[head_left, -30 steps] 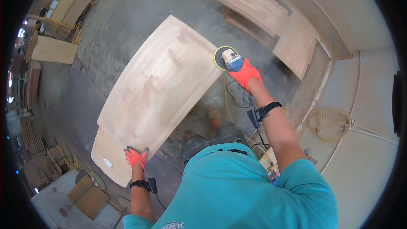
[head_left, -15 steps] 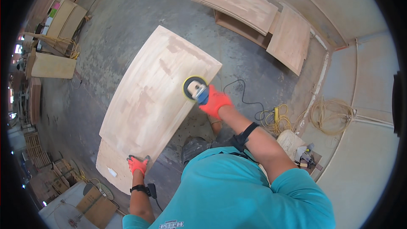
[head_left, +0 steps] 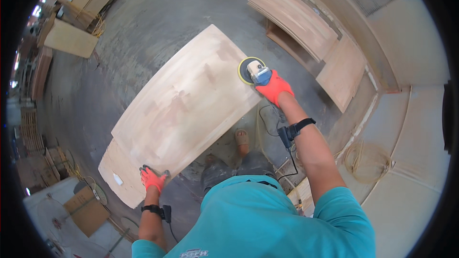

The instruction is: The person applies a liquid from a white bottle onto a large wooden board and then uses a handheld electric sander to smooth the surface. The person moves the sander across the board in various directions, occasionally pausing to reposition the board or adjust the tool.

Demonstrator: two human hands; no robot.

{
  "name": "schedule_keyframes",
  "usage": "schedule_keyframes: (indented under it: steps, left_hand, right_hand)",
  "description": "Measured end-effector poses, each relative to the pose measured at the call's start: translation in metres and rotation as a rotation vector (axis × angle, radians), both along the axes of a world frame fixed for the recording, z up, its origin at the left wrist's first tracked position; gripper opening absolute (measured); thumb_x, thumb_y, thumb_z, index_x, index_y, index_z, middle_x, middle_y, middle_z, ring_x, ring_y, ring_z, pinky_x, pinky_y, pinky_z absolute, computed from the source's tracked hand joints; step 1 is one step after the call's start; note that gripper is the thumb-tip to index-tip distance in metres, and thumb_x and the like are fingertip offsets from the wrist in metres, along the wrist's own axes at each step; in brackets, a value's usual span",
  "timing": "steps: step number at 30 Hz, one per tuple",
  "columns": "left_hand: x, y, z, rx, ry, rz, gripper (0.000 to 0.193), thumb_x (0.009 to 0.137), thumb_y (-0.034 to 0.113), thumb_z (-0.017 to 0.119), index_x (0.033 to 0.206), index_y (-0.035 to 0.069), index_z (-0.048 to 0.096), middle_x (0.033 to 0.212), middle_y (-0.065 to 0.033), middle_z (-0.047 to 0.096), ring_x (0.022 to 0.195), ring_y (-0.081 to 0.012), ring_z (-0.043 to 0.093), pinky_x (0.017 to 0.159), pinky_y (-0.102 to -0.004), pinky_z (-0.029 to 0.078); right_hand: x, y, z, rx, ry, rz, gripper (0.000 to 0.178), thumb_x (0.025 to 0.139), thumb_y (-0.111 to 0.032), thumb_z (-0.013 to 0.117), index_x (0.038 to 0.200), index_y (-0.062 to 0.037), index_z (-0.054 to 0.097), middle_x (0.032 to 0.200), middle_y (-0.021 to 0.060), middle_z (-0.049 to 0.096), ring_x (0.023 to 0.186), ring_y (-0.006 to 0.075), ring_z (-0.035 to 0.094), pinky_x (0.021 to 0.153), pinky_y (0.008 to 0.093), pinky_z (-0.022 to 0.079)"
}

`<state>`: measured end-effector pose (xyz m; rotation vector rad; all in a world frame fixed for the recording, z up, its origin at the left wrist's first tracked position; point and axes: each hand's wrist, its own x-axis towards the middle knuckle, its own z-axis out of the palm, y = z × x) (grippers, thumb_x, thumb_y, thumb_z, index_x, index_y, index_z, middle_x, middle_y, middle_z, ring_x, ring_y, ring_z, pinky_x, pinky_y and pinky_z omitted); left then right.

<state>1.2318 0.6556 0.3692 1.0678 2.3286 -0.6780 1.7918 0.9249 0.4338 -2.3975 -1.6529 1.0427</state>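
Note:
A large pale wooden panel (head_left: 184, 110), with darker brownish patches on its face, lies slantwise in front of me. My right hand (head_left: 276, 88), in an orange-red glove, is closed around a power sander (head_left: 258, 71) with a round, yellow-rimmed pad. The pad sits at the panel's far right edge, partly over the rim. On the panel's near left end rests my gloved left hand (head_left: 153, 178), its fingers spread. Beneath that end a second rough-edged board (head_left: 114, 162) sticks out, carrying a small white object (head_left: 117, 179).
Stacked wooden panels (head_left: 296, 19) stand at the far right, beside another leaning panel (head_left: 342, 71). Coiled hose (head_left: 366, 162) hangs by the right wall. Boards (head_left: 71, 38) are piled at the far left. A cardboard piece (head_left: 86, 210) lies at the lower left.
My right hand has carried the sander along the panel to its far right end. My left hand keeps its place on the near end. The whole view has turned somewhat.

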Motion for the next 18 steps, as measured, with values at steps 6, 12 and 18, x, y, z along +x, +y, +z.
schedule_keyframes:
  steps: [6, 12, 18]
  left_hand:
    - [0.005, -0.002, 0.002, 0.034, -0.003, 0.044, 0.123, 0.075, 0.054, 0.083, 0.161, -0.001, 0.014, 0.168, -0.0267, 0.009, 0.157, -0.0392, 0.008, 0.127, -0.0511, 0.011]
    - [0.010, 0.001, 0.006, 0.057, -0.020, 0.059, 0.122, 0.076, 0.052, 0.083, 0.161, -0.002, 0.014, 0.167, -0.0275, 0.011, 0.156, -0.0419, 0.009, 0.126, -0.0524, 0.011]
    - [0.010, 0.003, 0.011, 0.022, -0.014, 0.037, 0.118, 0.079, 0.045, 0.083, 0.160, -0.004, 0.014, 0.166, -0.0279, 0.012, 0.155, -0.0438, 0.011, 0.126, -0.0528, 0.013]
  right_hand:
    - [-0.021, 0.072, -0.013, 0.030, -0.062, 0.094, 0.089, 0.076, -0.057, 0.077, 0.141, -0.0054, 0.045, 0.137, 0.0204, 0.061, 0.126, 0.0355, 0.059, 0.105, 0.0425, 0.048]
    - [-0.050, 0.141, -0.023, 0.048, -0.101, 0.194, 0.091, 0.074, -0.057, 0.078, 0.142, -0.0057, 0.045, 0.136, 0.0196, 0.062, 0.125, 0.0341, 0.060, 0.104, 0.0428, 0.049]
    - [-0.079, 0.202, -0.021, 0.061, -0.067, 0.241, 0.094, 0.072, -0.057, 0.079, 0.142, -0.0034, 0.044, 0.138, 0.0198, 0.061, 0.127, 0.0334, 0.060, 0.105, 0.0423, 0.048]
